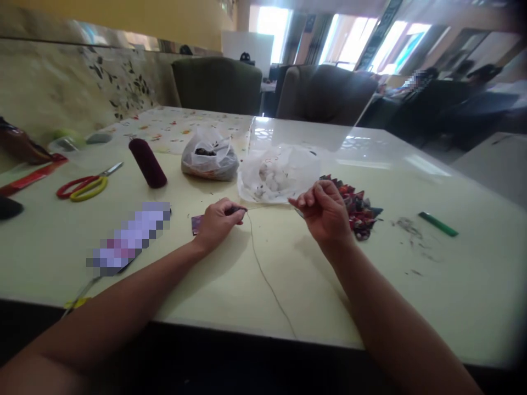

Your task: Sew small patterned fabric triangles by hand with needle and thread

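Observation:
My left hand (218,222) is closed, pinching a small dark folded piece of cloth (237,210) between thumb and fingers. A pale thread (263,271) hangs from that cloth and trails across the table to its front edge. Another faint stretch of thread runs from the cloth toward my right hand (327,211), which is raised with thumb and fingers pinched together; whether a needle is in them is too small to tell. Behind my right hand lies a cluster of red and dark pointed cloth pieces (361,211). A purple patterned cloth scrap (196,224) lies beside my left wrist.
On the table (288,307) are an open white plastic bag (288,170), a filled plastic bag (209,162), a maroon thread spool (148,163), scissors (88,186), a blurred-out phone-like object (129,238) with a cable, and a green strip (438,224). Chairs (218,85) stand beyond.

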A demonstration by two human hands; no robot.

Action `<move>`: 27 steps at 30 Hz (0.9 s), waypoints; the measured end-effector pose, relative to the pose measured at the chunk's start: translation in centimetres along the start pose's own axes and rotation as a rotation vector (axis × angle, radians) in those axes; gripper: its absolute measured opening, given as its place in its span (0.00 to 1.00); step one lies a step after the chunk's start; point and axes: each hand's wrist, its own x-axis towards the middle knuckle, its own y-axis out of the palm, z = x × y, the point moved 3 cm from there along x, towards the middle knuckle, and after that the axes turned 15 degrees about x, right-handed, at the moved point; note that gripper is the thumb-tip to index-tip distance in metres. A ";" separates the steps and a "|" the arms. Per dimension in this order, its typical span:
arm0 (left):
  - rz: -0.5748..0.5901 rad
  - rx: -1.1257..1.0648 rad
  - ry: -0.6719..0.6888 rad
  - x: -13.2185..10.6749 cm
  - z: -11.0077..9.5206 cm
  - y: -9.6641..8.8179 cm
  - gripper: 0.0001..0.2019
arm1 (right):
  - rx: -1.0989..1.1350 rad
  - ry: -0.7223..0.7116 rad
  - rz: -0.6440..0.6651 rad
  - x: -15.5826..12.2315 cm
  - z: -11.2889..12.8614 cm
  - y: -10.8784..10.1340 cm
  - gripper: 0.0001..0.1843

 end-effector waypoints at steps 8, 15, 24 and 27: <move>-0.053 -0.129 -0.136 0.3 0.2 -0.7 0.13 | -0.229 -0.462 -0.296 1.9 1.9 -4.2 0.09; -0.136 -0.123 -0.112 0.9 0.5 -1.5 0.14 | -0.497 -0.683 -0.465 2.8 3.6 -7.7 0.06; -0.314 -0.084 0.022 1.8 0.9 -2.4 0.10 | -0.780 -0.606 -0.658 2.6 4.2 -9.7 0.06; -0.378 -0.011 0.118 1.8 0.7 -2.7 0.08 | -0.735 -0.563 -0.708 2.5 4.3 -9.8 0.07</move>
